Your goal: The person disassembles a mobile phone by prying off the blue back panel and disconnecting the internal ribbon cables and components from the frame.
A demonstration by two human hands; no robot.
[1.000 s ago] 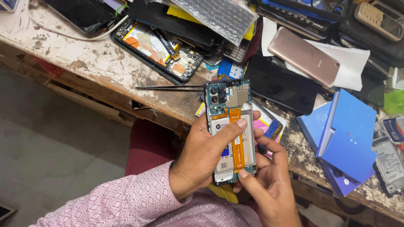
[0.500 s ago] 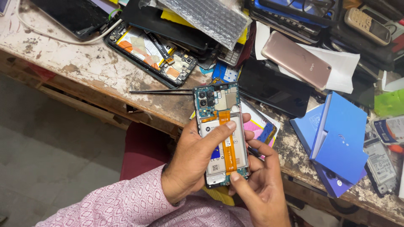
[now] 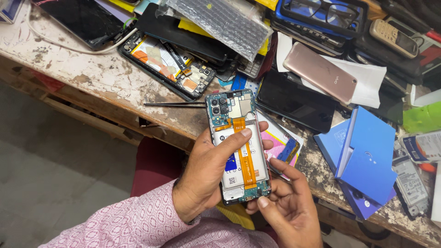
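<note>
Just left of the fingertips, thin black tweezers (image 3: 174,104) on a worn workbench (image 3: 92,76); beyond, another opened phone (image 3: 167,59), a rose-gold phone (image 3: 320,72); right, a blue box (image 3: 363,158).

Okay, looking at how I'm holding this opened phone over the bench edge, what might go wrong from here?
The opened phone is held off the bench edge, over the lap, so a slip could drop it. The left hand thumb presses on the orange flex cable, which might crease or tear. The right hand grips only the bottom edge, near bare circuitry, so finger contact could disturb it.
</note>
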